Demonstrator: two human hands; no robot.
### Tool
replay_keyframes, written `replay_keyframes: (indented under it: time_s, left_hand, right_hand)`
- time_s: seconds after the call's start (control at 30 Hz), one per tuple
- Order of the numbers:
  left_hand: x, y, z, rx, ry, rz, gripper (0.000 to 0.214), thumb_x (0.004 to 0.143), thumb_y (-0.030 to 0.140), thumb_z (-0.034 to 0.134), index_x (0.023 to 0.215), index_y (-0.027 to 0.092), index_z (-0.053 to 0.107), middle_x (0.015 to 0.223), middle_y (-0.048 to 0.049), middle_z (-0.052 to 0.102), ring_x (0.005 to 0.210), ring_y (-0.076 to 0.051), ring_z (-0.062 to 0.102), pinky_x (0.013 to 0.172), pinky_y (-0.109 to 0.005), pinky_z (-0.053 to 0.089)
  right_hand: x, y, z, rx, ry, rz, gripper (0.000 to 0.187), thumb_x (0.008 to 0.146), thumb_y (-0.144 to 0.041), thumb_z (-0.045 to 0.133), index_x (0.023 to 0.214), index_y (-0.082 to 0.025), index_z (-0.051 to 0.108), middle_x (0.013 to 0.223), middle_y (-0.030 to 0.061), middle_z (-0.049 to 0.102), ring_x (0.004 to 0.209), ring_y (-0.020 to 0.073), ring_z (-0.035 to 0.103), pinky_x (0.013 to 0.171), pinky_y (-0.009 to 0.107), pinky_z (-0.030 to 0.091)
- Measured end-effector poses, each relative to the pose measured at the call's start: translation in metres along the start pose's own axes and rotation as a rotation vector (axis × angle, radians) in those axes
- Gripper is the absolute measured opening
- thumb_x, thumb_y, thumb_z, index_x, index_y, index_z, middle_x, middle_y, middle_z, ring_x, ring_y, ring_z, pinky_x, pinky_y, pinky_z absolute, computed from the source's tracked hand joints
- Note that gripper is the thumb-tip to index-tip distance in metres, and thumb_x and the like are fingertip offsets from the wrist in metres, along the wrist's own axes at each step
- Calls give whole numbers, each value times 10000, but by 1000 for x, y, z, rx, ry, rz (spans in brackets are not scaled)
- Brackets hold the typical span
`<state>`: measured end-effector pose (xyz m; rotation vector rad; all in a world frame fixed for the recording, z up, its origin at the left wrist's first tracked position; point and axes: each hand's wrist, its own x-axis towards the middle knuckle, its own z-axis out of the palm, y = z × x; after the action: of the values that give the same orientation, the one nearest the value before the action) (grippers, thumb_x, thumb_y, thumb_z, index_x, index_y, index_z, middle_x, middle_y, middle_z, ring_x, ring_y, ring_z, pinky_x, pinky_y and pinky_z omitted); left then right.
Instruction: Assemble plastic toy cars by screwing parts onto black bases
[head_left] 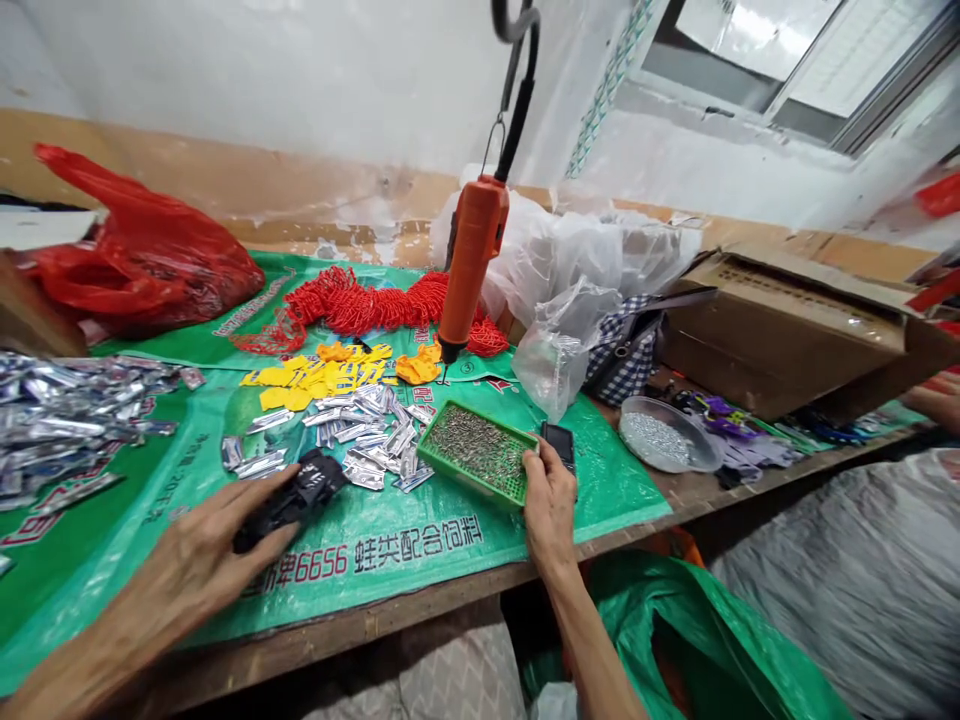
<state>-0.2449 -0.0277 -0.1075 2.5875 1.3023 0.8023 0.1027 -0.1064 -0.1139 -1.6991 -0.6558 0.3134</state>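
Black plastic piece [292,498] in left hand [202,560]; green tray [466,479] by right hand [549,505]

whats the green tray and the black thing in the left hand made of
The green tray is likely moulded plastic, matte, with a uniform colour and a thin raised rim. The black thing in the left hand is probably matte plastic: dull and dark, but too blurred to be sure.

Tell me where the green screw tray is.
In the head view, the green screw tray lies on the green mat, centre-right, between the silver foil pieces and the right hand.
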Motion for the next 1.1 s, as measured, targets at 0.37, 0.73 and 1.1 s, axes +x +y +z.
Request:
replay_keyframes:
  time_s: [0.37,0.73,1.1]
  left_hand:
    - [-29,-28,-11,90,60,-2,560,887,420,401,1446,428,438,1234,-11,698,1100,-316,682,945,-460,569]
    - [-14,4,-29,85,225,5,425,962,377,362,1367,413,485,1362,-35,573,1274,-381,537,1091,-608,418]
    - [6,61,9,-130,319,115,319,1003,341,508,1253,171,609,1195,-104,685,1103,-236,659,1001,-360,519]
  right_hand:
    - [-12,-3,9,78,-88,34,574,723,-514,511,1075,-129,750,980,101,751,878,265,625,816,373,473]
    - [-17,-14,7,97,-117,-14,589,739,-526,540,1122,-128,744,926,71,728,794,218,568,766,333,446]
    - [-24,-21,5,60,-138,-42,662,758,-543,505,1185,-86,723,879,79,704,727,197,510,698,316,413]
